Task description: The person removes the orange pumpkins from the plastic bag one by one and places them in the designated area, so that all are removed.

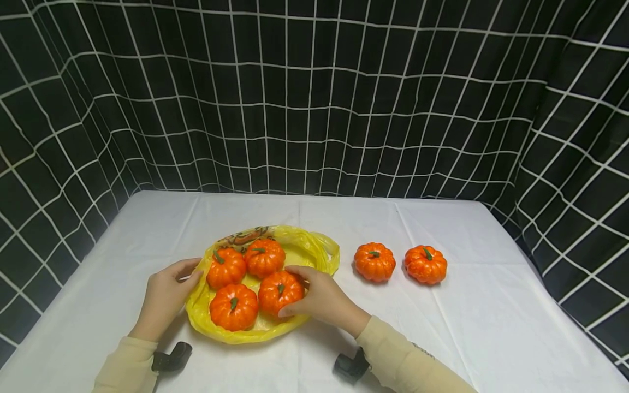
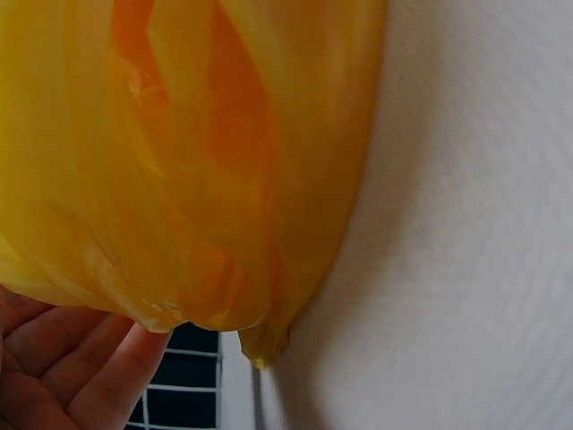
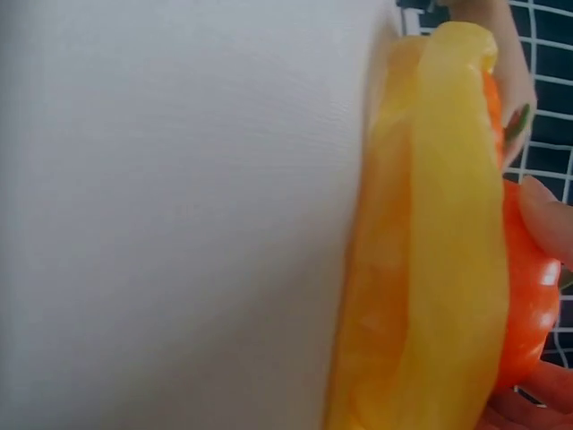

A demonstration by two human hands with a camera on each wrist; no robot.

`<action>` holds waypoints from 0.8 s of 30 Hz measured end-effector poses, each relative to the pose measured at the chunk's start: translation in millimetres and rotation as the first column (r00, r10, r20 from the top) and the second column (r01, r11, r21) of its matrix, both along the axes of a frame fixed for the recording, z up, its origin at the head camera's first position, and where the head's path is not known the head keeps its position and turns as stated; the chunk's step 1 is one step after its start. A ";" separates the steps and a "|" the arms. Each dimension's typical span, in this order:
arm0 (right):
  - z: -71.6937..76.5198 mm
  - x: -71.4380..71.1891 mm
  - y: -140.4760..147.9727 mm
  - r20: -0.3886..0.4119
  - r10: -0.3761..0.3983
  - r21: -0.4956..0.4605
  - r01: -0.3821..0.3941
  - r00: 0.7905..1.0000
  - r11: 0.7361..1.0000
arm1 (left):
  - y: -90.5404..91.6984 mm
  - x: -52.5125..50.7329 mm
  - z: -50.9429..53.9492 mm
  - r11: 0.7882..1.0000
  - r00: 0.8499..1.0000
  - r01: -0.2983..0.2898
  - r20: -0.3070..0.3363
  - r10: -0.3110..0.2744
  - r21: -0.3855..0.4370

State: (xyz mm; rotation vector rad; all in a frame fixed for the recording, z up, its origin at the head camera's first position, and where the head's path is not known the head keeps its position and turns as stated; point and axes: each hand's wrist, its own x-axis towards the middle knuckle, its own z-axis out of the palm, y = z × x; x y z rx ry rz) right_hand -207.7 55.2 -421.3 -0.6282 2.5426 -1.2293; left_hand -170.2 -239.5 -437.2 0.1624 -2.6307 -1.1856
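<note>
A yellow plastic bag (image 1: 236,337) lies spread open on the table, its rim rolled into a low wall. Inside it sit several small orange pumpkins with green stems. My right hand (image 1: 321,297) grips the front right pumpkin (image 1: 280,292), thumb at its near side and fingers behind; the right wrist view shows this pumpkin (image 3: 528,296) standing above the bag's rim (image 3: 457,224). At the left rim, my left hand (image 1: 169,292) holds the bag's edge between thumb and fingers. In the left wrist view, its fingers (image 2: 116,367) touch the bag (image 2: 197,224), and its thumb is hidden.
Two more pumpkins rest on the white table right of the bag: one nearer (image 1: 374,262) and one farther right (image 1: 426,265). A black curtain with a white grid (image 1: 314,98) stands behind the table and along both sides.
</note>
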 end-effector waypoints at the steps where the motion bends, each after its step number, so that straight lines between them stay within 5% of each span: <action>1: 1.4 0.2 0.8 0.000 -0.005 -0.003 0.005 1.000 1.000 | 0.1 0.0 -0.4 1.000 1.000 0.001 -0.001 -0.001 0.001; 13: 24.4 11.2 15.3 0.006 -0.060 -0.085 0.060 0.998 0.995 | 1.2 1.1 0.9 1.000 1.000 0.004 -0.006 -0.004 -0.005; 24: 28.5 17.2 48.2 -0.034 -0.088 -0.158 0.082 0.996 0.984 | 0.6 0.9 0.9 1.000 1.000 0.002 0.009 -0.002 -0.004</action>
